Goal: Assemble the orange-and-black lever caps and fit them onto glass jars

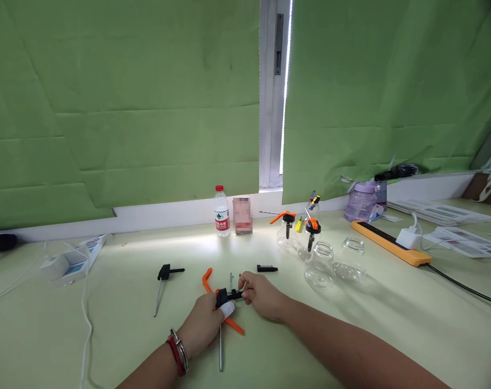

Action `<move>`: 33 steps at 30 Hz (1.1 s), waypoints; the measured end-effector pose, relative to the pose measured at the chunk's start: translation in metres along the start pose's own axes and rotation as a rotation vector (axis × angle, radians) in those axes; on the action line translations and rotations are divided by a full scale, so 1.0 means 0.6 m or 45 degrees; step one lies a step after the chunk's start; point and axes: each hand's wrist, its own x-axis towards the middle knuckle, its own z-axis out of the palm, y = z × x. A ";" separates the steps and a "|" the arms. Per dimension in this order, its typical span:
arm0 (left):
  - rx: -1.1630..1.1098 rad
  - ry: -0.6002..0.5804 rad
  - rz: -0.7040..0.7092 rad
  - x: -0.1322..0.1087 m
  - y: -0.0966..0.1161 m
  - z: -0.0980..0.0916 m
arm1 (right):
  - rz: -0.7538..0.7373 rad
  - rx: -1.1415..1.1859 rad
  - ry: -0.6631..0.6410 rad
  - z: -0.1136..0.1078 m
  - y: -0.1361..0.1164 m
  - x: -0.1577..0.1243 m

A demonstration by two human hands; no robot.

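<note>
My left hand [202, 324] is closed round a black plastic mechanism [223, 297], with a white covering on the thumb. A curved orange lever [234, 326] and a metal rod [220, 351] stick out below that hand, while another orange piece [207, 278] shows above it. Fingertips of my right hand [259, 292] pinch at the far right end of the mechanism; whether they also hold a small part is hidden. Just beyond lies a black piece with a spring [267, 268]. Left of my hands rests a black fitting with a metal rod [164, 273].
Clear jars [320, 265] stand at right, and behind them are jars with black tops and orange levers [313, 226]. A water bottle [221, 213], pink box [242, 216], yellow power strip [391, 243], purple jug [362, 200] and white cable [85, 313] are around.
</note>
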 end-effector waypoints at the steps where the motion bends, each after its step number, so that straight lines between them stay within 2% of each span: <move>1: -0.007 -0.008 0.006 0.000 -0.001 0.000 | -0.002 -0.004 0.001 0.000 0.000 0.000; 12: -0.134 -0.057 -0.022 0.005 -0.017 0.002 | -0.002 -0.039 0.006 -0.001 0.000 0.000; 33: -0.115 -0.055 -0.094 0.001 -0.005 0.000 | -0.024 -0.049 0.019 0.001 0.009 0.005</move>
